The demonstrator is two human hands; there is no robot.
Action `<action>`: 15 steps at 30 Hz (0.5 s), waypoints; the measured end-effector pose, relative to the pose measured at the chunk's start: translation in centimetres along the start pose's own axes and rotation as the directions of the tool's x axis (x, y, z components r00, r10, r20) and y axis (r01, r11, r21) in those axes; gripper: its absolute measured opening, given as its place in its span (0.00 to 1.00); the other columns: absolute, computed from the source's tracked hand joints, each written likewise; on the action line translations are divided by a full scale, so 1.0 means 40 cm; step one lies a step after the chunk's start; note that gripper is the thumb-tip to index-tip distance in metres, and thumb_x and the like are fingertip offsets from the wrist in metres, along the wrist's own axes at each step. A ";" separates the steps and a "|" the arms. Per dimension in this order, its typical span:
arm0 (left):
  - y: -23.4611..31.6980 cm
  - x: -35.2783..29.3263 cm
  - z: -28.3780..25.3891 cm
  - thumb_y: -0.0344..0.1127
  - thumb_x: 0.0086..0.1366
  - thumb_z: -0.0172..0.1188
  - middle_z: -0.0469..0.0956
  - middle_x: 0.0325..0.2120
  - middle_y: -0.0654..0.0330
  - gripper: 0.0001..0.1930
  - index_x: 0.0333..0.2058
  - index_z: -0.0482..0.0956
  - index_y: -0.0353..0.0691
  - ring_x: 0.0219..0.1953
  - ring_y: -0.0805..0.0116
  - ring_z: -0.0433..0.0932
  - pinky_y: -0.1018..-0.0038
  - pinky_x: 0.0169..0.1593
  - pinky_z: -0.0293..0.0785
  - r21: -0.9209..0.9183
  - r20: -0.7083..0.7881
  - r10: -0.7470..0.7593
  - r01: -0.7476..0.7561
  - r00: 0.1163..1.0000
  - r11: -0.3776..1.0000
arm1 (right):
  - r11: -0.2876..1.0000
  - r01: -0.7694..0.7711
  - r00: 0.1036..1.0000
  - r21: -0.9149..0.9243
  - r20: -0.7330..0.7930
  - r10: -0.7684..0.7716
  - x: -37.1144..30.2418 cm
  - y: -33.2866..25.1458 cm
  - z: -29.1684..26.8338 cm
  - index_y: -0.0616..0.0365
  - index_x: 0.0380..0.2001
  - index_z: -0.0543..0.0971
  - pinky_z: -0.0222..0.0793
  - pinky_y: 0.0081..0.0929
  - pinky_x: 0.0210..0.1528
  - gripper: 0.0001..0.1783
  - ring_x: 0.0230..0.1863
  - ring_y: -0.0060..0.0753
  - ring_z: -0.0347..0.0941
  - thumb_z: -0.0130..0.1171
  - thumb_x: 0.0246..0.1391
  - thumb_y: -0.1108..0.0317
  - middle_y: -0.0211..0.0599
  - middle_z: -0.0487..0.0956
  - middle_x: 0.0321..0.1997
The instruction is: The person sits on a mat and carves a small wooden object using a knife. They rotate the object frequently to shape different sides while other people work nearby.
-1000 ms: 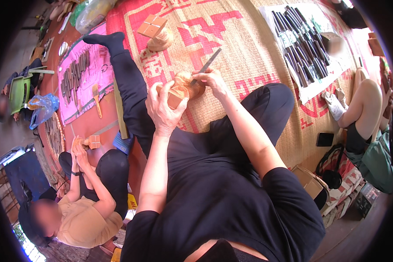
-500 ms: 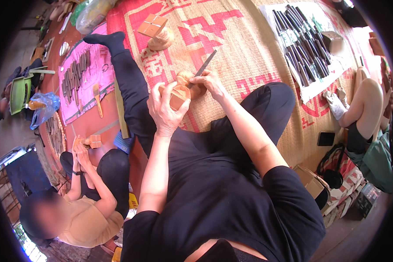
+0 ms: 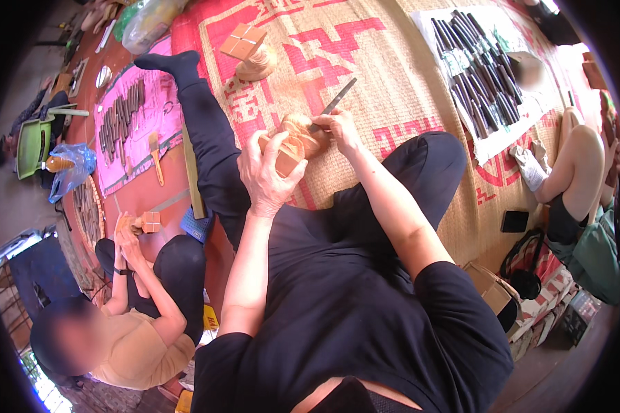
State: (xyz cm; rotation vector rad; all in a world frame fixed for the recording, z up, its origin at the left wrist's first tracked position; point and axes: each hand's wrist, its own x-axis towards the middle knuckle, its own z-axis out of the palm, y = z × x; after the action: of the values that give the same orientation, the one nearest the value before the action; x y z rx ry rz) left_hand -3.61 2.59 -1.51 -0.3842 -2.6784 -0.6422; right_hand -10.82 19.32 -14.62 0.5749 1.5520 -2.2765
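My left hand (image 3: 265,172) grips a pale carved wooden piece (image 3: 299,131) by its square block end, fingers and thumb spread round the block. The piece lies tilted above my lap, its rounded end pointing away from me. In my right hand (image 3: 339,129) is a slim, flat, dark-grey metal tool (image 3: 341,95), pinched near its lower end. Its long upper part sticks out past my fingers, up and to the right. The lower end meets the rounded part of the wood beside my fingers, where the exact contact is hidden. A similar carved wooden piece (image 3: 257,63) with a square block stands farther off on the mat.
A patterned woven mat (image 3: 406,82) spreads before me. Dark-handled tools (image 3: 477,76) lie on white sheeting at right; others (image 3: 120,113) and a brush (image 3: 156,158) rest on pink cloth at left. A co-worker (image 3: 138,323) holds another piece at lower left. A phone (image 3: 514,221) lies at right.
The tool has slid away from me and slightly right along the wood, with my right hand shifting right. My left hand and the held piece have moved slightly right.
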 end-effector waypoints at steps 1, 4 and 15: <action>-0.001 0.000 0.004 0.47 0.41 0.71 0.68 0.43 0.57 0.30 0.46 0.74 0.50 0.45 0.57 0.71 0.60 0.46 0.67 0.002 -0.004 0.003 -0.003 1.000 1.000 | 1.000 -0.003 1.000 0.014 -0.029 0.003 0.006 -0.007 -0.004 0.65 0.27 0.79 0.67 0.21 0.31 0.11 0.25 0.25 0.73 0.67 0.40 0.70 0.35 0.79 0.25; -0.012 0.004 0.010 0.47 0.41 0.71 0.68 0.44 0.57 0.30 0.46 0.74 0.50 0.46 0.57 0.71 0.60 0.46 0.67 0.014 -0.007 -0.015 0.015 1.000 1.000 | 0.999 0.050 0.998 0.000 0.029 -0.050 0.007 -0.010 0.016 0.64 0.25 0.79 0.66 0.21 0.34 0.11 0.26 0.24 0.73 0.68 0.39 0.69 0.35 0.79 0.25; -0.007 0.000 0.005 0.48 0.42 0.71 0.67 0.47 0.56 0.31 0.47 0.74 0.51 0.47 0.56 0.70 0.60 0.50 0.66 0.011 0.050 0.028 -0.029 0.998 1.000 | 0.995 0.034 0.999 -0.092 0.008 -0.033 0.026 -0.005 -0.005 0.62 0.20 0.77 0.66 0.22 0.29 0.11 0.22 0.25 0.70 0.70 0.37 0.68 0.34 0.77 0.21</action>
State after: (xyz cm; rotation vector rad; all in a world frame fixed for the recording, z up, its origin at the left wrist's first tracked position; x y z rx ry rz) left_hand -3.74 2.45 -1.77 -0.4396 -2.7172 -0.6162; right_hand -11.79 19.53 -15.05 0.5196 1.6657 -2.2147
